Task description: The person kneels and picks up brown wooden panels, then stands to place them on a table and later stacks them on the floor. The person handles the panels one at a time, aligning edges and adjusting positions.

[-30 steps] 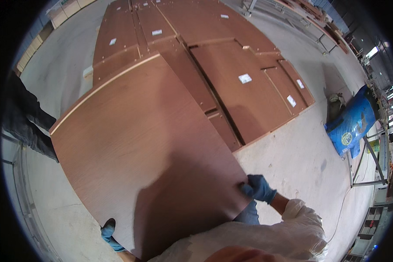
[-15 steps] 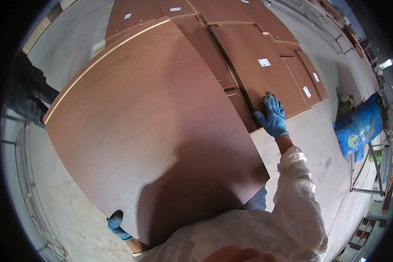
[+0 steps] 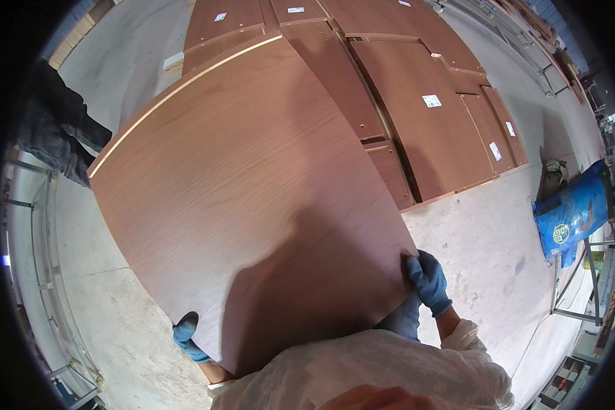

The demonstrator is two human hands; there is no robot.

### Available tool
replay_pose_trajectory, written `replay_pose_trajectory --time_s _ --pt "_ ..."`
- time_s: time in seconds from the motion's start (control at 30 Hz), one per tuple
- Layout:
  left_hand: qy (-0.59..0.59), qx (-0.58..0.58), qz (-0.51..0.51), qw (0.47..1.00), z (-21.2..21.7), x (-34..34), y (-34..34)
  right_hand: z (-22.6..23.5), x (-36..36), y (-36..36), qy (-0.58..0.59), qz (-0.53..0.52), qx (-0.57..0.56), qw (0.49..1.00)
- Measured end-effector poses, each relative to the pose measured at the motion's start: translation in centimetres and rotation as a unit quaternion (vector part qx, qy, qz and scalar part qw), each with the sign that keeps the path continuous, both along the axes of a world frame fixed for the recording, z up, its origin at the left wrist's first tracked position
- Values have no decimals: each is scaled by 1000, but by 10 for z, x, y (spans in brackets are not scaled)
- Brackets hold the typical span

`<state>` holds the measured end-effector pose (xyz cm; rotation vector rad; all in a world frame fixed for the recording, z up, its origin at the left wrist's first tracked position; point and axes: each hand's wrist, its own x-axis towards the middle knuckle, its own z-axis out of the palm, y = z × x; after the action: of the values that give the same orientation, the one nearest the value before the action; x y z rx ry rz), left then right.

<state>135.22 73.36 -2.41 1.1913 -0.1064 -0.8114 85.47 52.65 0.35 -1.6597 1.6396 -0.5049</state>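
Note:
A large reddish-brown wood panel (image 3: 253, 184) with a pale strip along its far left edge fills the middle of the view. At its near left edge my left hand (image 3: 190, 335), in a blue glove, grips it with the thumb on top. My right hand (image 3: 428, 280), gloved the same way, is closed round the panel's right corner, thumb on top and fingers hidden beneath. Beyond it lie stacked brown panels (image 3: 424, 143) with small white labels, partly covered by the held one.
At the far left, dark-clothed legs (image 3: 58, 130) of another person show close to the panel's corner. A blue sack (image 3: 572, 213) sits on a metal frame (image 3: 577, 314) at the right. Metal rails (image 3: 37, 239) run along the left side over the concrete floor (image 3: 471, 232).
My right hand has come back from the stacked panels and taken hold of the held panel's right corner. My left hand keeps its grip. The whole scene has shifted slightly rightward in view.

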Motion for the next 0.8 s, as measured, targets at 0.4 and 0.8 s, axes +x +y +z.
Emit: replay_pose_trajectory --time_s 0.4,0.8 --pt "-375 -78 41 923 43 17 -32 20 80 -142 -152 -15 -107 982" --pt "-690 -86 300 653 53 81 -29 155 181 -321 -149 146 -236 949"
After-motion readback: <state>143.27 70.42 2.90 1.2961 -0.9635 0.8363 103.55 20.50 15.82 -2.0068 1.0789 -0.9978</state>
